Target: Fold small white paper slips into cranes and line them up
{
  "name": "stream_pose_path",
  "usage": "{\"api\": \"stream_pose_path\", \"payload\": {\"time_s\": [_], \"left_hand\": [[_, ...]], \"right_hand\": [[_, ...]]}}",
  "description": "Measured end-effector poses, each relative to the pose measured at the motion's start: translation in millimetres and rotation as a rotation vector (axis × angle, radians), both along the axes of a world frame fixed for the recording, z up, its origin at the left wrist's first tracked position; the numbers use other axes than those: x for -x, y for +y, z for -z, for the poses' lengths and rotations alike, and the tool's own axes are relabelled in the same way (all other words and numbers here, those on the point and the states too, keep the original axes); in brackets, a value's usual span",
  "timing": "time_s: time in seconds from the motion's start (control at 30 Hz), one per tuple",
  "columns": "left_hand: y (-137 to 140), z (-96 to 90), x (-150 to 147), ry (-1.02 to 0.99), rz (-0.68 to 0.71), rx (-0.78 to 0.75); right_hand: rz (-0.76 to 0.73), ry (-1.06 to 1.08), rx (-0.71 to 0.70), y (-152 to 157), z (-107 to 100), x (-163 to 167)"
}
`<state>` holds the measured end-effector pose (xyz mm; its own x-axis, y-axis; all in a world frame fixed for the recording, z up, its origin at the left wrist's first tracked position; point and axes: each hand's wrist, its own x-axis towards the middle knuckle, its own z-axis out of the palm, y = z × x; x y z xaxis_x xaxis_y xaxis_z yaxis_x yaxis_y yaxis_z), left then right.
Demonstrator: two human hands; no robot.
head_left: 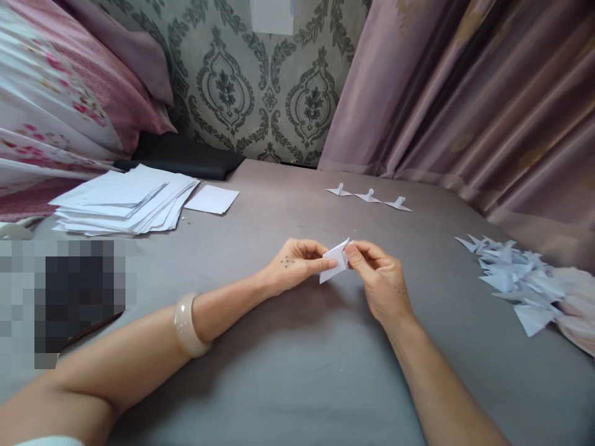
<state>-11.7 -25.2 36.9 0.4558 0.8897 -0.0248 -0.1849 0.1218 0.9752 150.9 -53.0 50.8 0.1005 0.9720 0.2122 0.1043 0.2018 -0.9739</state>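
A small piece of folded white paper (pixel 333 259) is held up between my two hands over the grey cloth surface. My left hand (pixel 300 265) pinches its left side, thumb lying across the front face. At its upper right edge, my right hand (pixel 379 272) grips the paper between thumb and fingers. The layers near my right fingertips are partly hidden. Further back, three small folded paper birds (pixel 369 196) stand in a row. Over to the right lies a heap of similar folded paper birds (pixel 515 272).
A loose stack of white paper sheets (pixel 125 201) lies at the back left, with a small square pile of paper (pixel 214 199) beside it. Behind them rests a black folded item (pixel 186 155). Pink curtains (pixel 418 80) hang at the right, and patterned wallpaper (pixel 269 93) covers the back.
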Motion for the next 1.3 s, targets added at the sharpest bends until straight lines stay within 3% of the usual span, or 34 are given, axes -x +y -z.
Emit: {"api": "stream_pose_path", "payload": {"time_s": [0.1,0.3,0.47,0.57,0.7,0.83,0.93,1.1,1.3], "left_hand": [[0,0.9,0,0.027,-0.008,-0.016],[-2,0.6,-1,0.026,0.078,0.046],[1,0.3,1,0.084,0.059,0.114],[3,2.9,2,0.117,0.062,0.14],[6,5.5,4,0.028,0.052,0.191],[8,5.7,4,-0.061,0.015,0.216],[9,7.0,4,-0.02,0.009,0.159],[11,10.9,2,-0.062,-0.023,-0.111],[15,9.4,5,-0.065,-0.112,-0.215]], "right_hand": [[-0.026,0.021,0.05,-1,-2,1],[0.005,0.029,0.005,-2,-2,0],[-0.022,0.114,0.145,2,2,1],[0.025,0.173,0.153,4,4,1],[0.021,0.239,0.184,6,6,0],[-0.039,0.121,0.217,6,10,3],[0.021,-0.025,0.077,5,13,6],[0.057,-0.385,-0.344,4,13,5],[0.031,-0.487,-0.407,2,11,1]]}}
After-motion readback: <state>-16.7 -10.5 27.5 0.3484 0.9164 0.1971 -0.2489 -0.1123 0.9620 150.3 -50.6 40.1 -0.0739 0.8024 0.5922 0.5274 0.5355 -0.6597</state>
